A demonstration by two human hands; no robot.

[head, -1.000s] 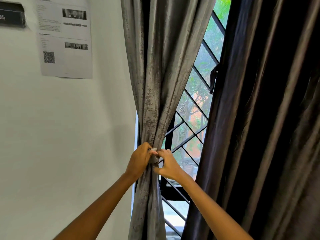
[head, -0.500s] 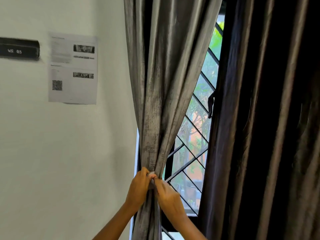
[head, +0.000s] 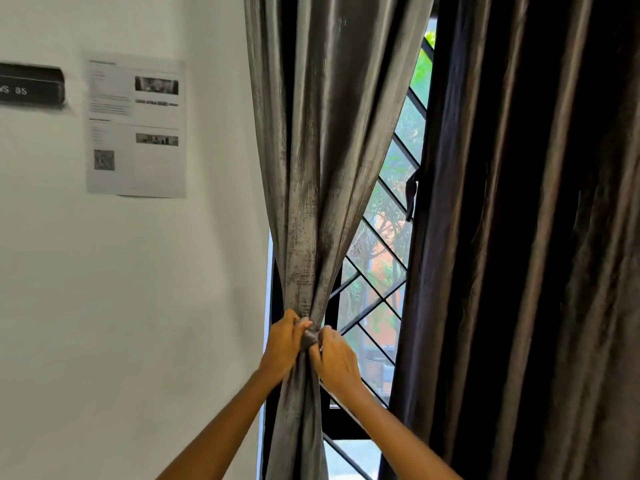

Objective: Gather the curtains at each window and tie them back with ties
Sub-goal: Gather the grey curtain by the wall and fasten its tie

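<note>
A grey textured curtain [head: 322, 150] hangs at the left edge of the window and is bunched into a narrow waist. A grey tie [head: 309, 335] is wrapped round that waist. My left hand [head: 282, 348] grips the bunch and the tie from the left. From the right, my right hand [head: 334, 358] pinches the tie with curled fingers. A dark brown curtain [head: 519, 237] hangs loose on the right side of the window.
A window with a black diagonal grille [head: 384, 258] shows between the two curtains, trees outside. On the white wall to the left hang a printed paper sheet [head: 135, 126] and a black nameplate [head: 31, 85].
The view has tilted up and then slightly down, so the hands shifted in frame. Both hands have stayed at the curtain's waist, working the tie.
</note>
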